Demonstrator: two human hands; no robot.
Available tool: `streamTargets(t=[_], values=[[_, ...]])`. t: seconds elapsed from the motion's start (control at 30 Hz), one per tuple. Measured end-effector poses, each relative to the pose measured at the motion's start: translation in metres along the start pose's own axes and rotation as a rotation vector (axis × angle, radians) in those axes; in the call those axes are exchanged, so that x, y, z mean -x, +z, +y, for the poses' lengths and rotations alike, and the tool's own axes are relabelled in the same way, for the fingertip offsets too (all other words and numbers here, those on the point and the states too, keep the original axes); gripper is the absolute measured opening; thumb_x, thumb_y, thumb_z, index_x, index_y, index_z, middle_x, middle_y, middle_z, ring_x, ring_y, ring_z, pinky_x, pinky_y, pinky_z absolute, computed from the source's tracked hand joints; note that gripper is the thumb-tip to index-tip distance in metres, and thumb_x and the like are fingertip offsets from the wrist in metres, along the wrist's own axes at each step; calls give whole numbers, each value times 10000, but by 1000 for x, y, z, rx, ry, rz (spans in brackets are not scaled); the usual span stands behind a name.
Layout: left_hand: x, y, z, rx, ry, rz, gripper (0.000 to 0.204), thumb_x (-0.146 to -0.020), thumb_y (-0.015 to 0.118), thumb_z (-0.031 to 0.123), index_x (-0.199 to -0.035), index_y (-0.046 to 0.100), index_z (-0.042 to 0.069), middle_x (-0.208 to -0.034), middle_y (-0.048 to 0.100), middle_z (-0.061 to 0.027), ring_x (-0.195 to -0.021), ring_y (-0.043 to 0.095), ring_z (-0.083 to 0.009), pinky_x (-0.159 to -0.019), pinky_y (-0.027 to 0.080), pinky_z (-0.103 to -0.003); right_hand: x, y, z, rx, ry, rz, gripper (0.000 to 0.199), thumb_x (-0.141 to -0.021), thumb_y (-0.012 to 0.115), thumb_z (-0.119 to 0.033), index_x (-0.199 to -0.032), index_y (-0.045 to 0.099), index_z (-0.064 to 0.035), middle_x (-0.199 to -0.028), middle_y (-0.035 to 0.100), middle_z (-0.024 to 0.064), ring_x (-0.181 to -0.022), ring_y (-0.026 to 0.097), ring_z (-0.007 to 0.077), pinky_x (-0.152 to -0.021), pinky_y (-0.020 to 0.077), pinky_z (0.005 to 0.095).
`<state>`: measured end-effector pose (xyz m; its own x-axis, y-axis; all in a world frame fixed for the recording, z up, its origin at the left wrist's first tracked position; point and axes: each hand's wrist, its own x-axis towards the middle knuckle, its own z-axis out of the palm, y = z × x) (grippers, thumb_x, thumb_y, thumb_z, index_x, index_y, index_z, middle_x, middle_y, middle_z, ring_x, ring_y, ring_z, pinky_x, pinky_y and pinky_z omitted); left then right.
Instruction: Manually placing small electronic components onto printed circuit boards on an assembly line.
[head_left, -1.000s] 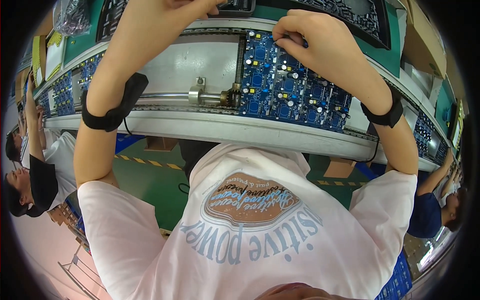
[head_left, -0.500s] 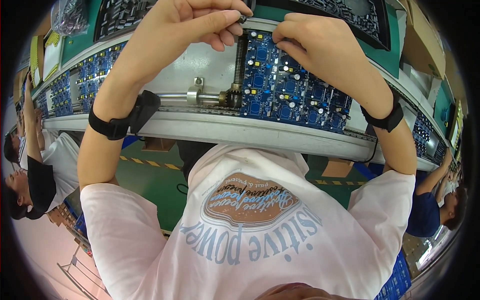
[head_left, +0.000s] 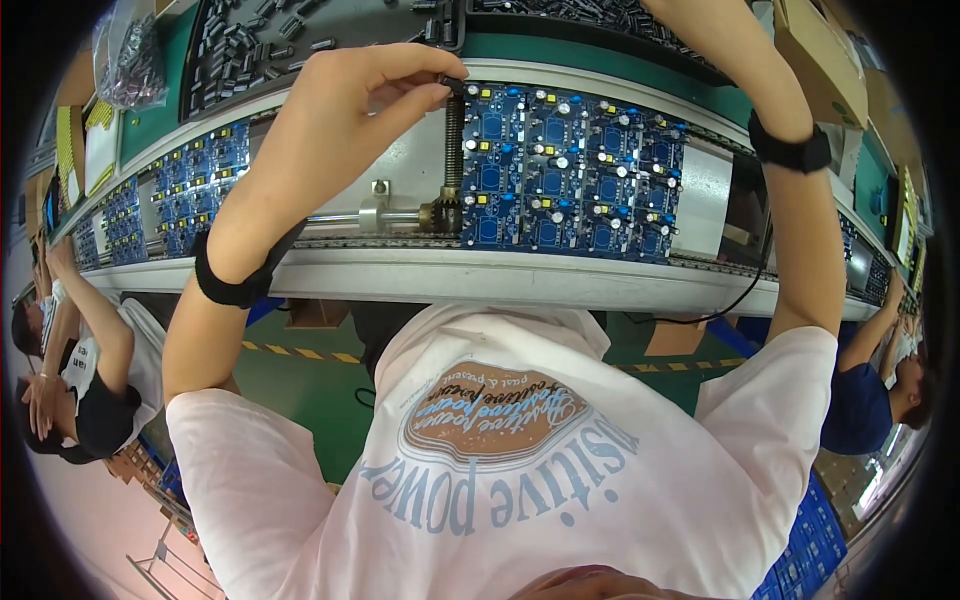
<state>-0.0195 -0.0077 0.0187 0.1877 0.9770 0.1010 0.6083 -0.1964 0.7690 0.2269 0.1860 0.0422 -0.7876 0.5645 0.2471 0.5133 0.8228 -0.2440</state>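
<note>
My left hand (head_left: 365,110) pinches a small dark component (head_left: 452,86) between thumb and forefinger. It is held just off the far left corner of a panel of blue circuit boards (head_left: 575,170), beside a threaded steel rod (head_left: 453,140). The panel carries white, yellow and blue parts and lies on the conveyor line. My right hand (head_left: 690,15) reaches over the far tray of small black components (head_left: 590,18), at the top edge of the picture. Its fingers are cut off from view.
Another tray of loose black components (head_left: 250,50) stands at the far left, beside a clear plastic bag (head_left: 130,70) of small parts. More blue board panels (head_left: 200,180) sit on the line to the left. A cardboard box (head_left: 820,65) is at far right. Co-workers are at both sides.
My right hand has left the board panel and gone up to the far tray. My left hand has come down to the panel's far left corner with the dark component.
</note>
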Motion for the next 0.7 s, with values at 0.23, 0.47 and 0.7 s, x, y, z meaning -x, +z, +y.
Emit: streamTargets(t=[0.23, 0.47, 0.7], values=[[-10, 11, 4, -214, 67, -49, 189, -935, 701, 87, -1111, 684, 21, -982, 731, -128, -866, 732, -290, -786, 593, -355, -3, 19, 15, 70, -112, -40, 167, -861, 665, -64, -992, 701, 31, -929, 707, 226, -910, 685, 394, -824, 548, 457], [-15, 27, -9, -486, 292, -39, 131, -925, 695, 125, -1044, 703, 69, -1099, 651, -34, -898, 688, -289, -769, 575, -389, 28, -5, -19, -259, 20, 92, 117, -931, 661, -27, -1025, 686, 38, -954, 705, 146, -856, 701, 272, -768, 563, 329], [-17, 28, -6, -537, 299, -42, 140, -917, 699, 130, -1049, 705, 84, -1098, 663, -24, -910, 693, -269, -768, 578, -379, 60, -1, -29, -927, 260, 113, 89, -1022, 612, -27, -1054, 672, 31, -919, 707, 55, -832, 697, 116, -752, 565, 229]])
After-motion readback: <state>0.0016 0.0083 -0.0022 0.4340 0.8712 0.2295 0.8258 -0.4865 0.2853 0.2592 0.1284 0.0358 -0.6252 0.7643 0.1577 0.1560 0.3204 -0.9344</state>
